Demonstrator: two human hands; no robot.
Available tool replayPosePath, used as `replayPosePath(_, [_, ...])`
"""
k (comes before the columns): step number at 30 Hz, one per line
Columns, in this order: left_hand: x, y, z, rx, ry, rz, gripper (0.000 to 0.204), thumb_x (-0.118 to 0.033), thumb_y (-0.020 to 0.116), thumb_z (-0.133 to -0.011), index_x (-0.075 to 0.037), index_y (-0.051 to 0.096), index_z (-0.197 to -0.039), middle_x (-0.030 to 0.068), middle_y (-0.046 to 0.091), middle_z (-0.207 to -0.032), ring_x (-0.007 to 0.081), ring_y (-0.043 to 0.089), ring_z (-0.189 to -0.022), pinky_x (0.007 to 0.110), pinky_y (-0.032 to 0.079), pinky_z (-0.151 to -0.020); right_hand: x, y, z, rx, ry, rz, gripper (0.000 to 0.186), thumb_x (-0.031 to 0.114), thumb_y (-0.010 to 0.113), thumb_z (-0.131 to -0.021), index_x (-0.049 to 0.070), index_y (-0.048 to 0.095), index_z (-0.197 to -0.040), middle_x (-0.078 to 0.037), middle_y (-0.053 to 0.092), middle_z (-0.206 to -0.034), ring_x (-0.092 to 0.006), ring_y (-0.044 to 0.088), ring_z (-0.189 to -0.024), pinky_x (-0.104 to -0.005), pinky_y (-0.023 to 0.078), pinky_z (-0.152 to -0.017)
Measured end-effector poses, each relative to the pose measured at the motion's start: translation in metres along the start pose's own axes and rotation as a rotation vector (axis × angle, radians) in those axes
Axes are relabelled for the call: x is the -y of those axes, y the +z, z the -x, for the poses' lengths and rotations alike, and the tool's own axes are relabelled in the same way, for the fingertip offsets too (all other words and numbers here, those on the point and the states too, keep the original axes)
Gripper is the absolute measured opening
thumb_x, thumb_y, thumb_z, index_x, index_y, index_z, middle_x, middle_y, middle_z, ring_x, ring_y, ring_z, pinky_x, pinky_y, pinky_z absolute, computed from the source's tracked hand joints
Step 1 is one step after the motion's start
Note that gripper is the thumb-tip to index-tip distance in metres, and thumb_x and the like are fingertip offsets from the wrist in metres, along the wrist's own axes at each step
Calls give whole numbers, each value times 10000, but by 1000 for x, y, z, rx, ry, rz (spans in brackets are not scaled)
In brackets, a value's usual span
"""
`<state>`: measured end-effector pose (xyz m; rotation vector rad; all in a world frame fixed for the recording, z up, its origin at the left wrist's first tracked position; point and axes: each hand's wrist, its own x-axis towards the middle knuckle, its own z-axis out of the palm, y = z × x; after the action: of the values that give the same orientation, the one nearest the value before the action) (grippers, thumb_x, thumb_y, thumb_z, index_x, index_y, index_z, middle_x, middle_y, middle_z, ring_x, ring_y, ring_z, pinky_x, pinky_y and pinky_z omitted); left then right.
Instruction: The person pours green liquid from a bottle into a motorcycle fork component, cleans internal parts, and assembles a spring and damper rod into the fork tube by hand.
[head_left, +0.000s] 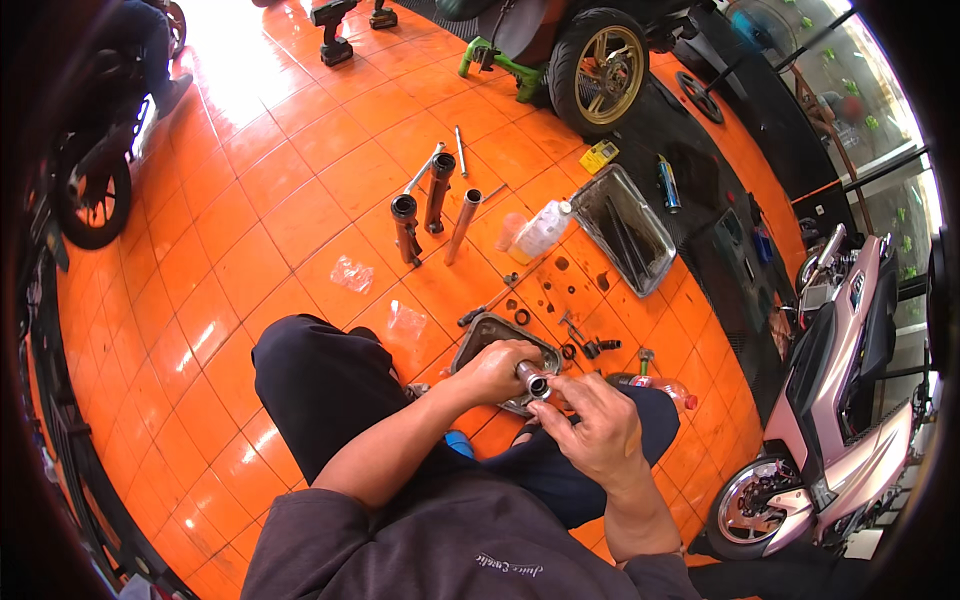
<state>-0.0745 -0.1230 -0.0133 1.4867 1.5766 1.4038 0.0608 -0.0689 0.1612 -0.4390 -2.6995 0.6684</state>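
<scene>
My left hand (500,368) is closed round a chrome metal tube (532,377), held over a metal tray (470,341) in front of me. My right hand (590,420) has its fingers bent at the tube's open upper end, thumb and index finger touching its rim; anything small between them is hidden. Beyond the tray, two black fork legs (404,225) and a thinner bare tube (462,225) stand upright. Several small rings and fittings (522,317) lie scattered beside the tray, with a plastic bottle (680,400) near my right knee.
A large pan (625,230), a white container (540,230), a spray can (668,183) and cordless drills (333,35) are on the orange floor (200,350). Motorbikes surround me: one pink (840,400), one with a gold wheel (598,75), another at left (92,200) with a person's leg (160,70).
</scene>
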Motion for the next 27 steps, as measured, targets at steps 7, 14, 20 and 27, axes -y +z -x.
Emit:
replayPosePath(7, [-5, -1, -2, -3, -30, 3, 316, -306, 761, -803, -34, 614, -736, 152, 611, -700, 341, 594, -675, 423, 466, -598, -3, -2, 7, -15, -68, 16, 271, 115, 779, -730, 21, 671, -960, -79, 604, -715, -231, 595, -583, -329, 463, -515])
replayPosePath(14, [-6, 6, 1, 18, -49, -67, 337, -337, 770, -782, -44, 624, -703, 145, 586, -644, 342, 590, -668, 429, 464, -599, 1, -9, 8, 349, 22, 255, 324, 175, 608, -858, 42, 635, -1152, -104, 628, -764, -255, 640, -648, -382, 507, -586])
replayPosePath(20, [-12, -5, 10, 31, 20, -145, 277, -258, 746, -760, -63, 588, -644, 121, 557, -581, 342, 595, -627, 430, 468, -584, -3, -11, 6, 451, 167, 54, 256, 163, 568, -865, 36, 648, -1072, -148, 658, -751, -324, 655, -662, -431, 520, -602])
replayPosePath(27, [-22, -16, 40, 163, -167, -115, 152, -175, 718, -662, -76, 613, -710, 151, 616, -658, 369, 630, -680, 457, 500, -611, -17, 13, 9, 484, 268, -70, 175, 185, 576, -839, 29, 657, -835, -188, 637, -690, -357, 653, -664, -443, 517, -597])
